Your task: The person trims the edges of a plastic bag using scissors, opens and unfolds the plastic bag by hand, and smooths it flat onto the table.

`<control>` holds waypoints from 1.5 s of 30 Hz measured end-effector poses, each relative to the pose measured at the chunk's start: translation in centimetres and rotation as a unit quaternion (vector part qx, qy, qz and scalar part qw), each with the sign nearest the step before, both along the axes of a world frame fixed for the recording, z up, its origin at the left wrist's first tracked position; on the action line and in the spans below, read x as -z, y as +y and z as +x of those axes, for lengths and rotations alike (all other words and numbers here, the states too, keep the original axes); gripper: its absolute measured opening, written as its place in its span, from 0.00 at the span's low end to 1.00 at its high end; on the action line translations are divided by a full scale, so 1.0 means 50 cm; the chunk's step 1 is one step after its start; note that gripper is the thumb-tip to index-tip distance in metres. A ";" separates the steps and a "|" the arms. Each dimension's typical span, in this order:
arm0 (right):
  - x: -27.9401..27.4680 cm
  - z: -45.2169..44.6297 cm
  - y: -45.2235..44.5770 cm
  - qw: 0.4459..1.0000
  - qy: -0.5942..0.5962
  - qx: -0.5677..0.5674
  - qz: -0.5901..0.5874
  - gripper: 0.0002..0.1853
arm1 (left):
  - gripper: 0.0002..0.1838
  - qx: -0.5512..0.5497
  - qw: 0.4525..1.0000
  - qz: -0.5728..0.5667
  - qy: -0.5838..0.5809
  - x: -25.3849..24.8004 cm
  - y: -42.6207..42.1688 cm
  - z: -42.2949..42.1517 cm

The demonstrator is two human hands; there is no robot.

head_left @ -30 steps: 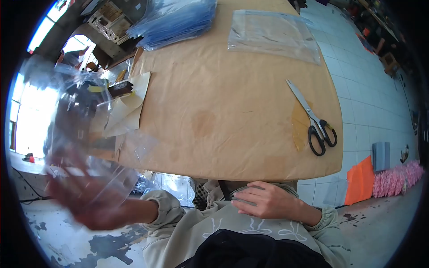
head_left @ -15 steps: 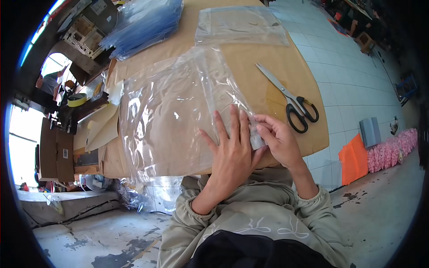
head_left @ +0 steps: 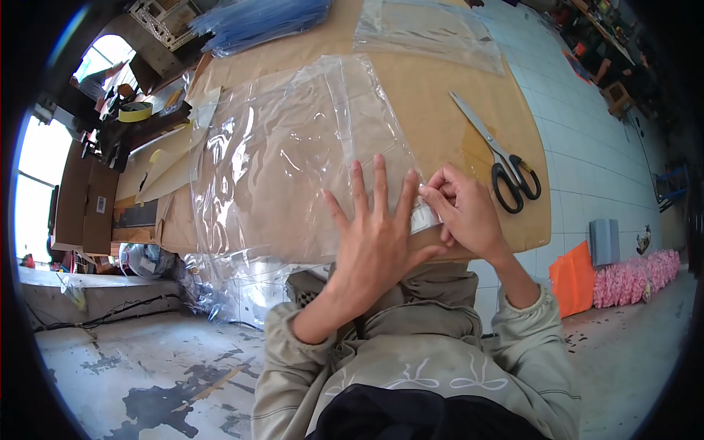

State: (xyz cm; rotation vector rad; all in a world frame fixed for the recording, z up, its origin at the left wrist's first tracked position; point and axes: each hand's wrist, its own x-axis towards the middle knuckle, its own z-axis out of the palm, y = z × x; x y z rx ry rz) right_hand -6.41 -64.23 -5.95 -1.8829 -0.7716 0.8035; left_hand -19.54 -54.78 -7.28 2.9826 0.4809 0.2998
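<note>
Plastic sheeting (head_left: pixel 279 154) lies left of the scissors (head_left: pixel 490 139) on the surface (head_left: pixel 425 103), its right edge slanting away and leftward, much as the scissors point; which axis is longer I cannot tell. Left of the scissors, the left hand (head_left: pixel 375 238) presses flat, fingers spread wide, probably to stop slipping. Just beside their handles, the right hand (head_left: pixel 466 213) has fingers narrowed, seemingly pinching that edge for control.

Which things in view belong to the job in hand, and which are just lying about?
Job: clear plastic bag, left hand spread on it, right hand at its edge.
Apparently lying about: black-handled scissors, yellow tape roll, cardboard box, orange sheet.
</note>
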 end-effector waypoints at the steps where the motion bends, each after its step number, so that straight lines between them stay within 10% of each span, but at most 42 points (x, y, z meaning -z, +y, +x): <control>1: -0.012 0.007 0.002 0.999 0.008 -0.024 -0.020 0.08 | 0.48 0.030 0.999 0.003 0.025 -0.011 0.012 -0.010; 9: -0.056 0.099 0.022 0.953 0.236 -0.152 -0.114 0.14 | 0.36 0.273 0.932 -0.062 0.231 -0.190 0.172 -0.072; 14: -0.057 0.126 0.054 0.938 0.316 -0.118 -0.074 0.20 | 0.22 0.208 0.963 0.051 0.166 -0.225 0.327 0.146; 20: -0.027 0.152 0.128 0.964 0.243 -0.109 -0.018 0.16 | 0.21 0.284 0.935 -0.208 0.044 -0.067 0.444 0.353; 28: -0.051 0.197 0.225 0.965 0.177 -0.189 -0.021 0.08 | 0.19 0.272 0.955 -0.098 -0.067 -0.059 0.512 0.300; 45: -0.031 0.224 0.216 0.977 0.077 -0.194 -0.042 0.09 | 0.05 0.316 0.864 -0.392 -0.016 -0.028 0.540 0.352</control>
